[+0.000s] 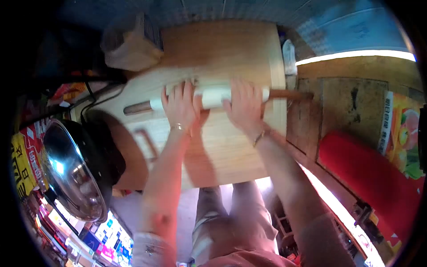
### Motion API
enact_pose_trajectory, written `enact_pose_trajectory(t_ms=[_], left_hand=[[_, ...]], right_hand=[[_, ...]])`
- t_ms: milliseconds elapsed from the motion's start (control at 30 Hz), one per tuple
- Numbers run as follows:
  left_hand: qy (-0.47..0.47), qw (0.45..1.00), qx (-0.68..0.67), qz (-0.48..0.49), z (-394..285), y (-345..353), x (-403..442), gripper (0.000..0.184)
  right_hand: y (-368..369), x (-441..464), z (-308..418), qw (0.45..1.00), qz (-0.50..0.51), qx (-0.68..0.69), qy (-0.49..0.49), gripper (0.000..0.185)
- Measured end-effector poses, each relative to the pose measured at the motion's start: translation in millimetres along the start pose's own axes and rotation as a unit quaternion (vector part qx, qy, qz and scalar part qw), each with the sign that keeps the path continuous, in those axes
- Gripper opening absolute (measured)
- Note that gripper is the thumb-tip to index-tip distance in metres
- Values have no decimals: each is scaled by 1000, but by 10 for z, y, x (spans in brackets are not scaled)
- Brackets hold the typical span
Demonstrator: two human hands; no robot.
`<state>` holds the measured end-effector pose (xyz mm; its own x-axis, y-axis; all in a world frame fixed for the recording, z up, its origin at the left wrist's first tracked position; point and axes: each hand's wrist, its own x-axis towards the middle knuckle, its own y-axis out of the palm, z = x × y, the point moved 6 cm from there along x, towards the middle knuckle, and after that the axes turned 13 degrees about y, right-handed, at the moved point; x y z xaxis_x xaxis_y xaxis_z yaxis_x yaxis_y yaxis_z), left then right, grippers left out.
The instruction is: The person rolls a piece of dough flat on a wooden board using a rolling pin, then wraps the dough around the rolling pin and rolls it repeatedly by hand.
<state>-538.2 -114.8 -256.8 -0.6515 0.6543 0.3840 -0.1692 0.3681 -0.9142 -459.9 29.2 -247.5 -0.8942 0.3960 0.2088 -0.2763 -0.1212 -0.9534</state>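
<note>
A long wooden rolling pin [290, 94] lies across the pale wooden board [235, 155], its brown ends sticking out left and right. Wrapped around its middle is a smooth white layer that looks like dough [212, 97]. My left hand [183, 104] is laid over the left half of this roll, fingers curved across the top and thumb on the near side. Over the right half, my right hand [244, 104] grips in the same way, palm down. Between the two hands a short stretch of white shows. The undersides of my fingers are hidden.
A shiny metal pan or bowl [73, 173] stands tilted at the left edge. A pale bag or container [132, 46] sits at the board's back left corner. To the right are a red roll [369, 178], a fruit-printed box [407, 129] and a wooden surface [351, 102].
</note>
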Motion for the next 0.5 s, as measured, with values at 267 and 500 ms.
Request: enact_pose_trajectory(t_ms=[267, 500], left_hand=[[57, 996, 0, 62, -181, -143, -272, 15], [-1, 981, -91, 169, -828, -610, -1571, 47]], right_hand=[[-146, -191, 78, 996, 37, -31, 71, 43], [-432, -1842, 83, 981, 179, -20, 79, 65]])
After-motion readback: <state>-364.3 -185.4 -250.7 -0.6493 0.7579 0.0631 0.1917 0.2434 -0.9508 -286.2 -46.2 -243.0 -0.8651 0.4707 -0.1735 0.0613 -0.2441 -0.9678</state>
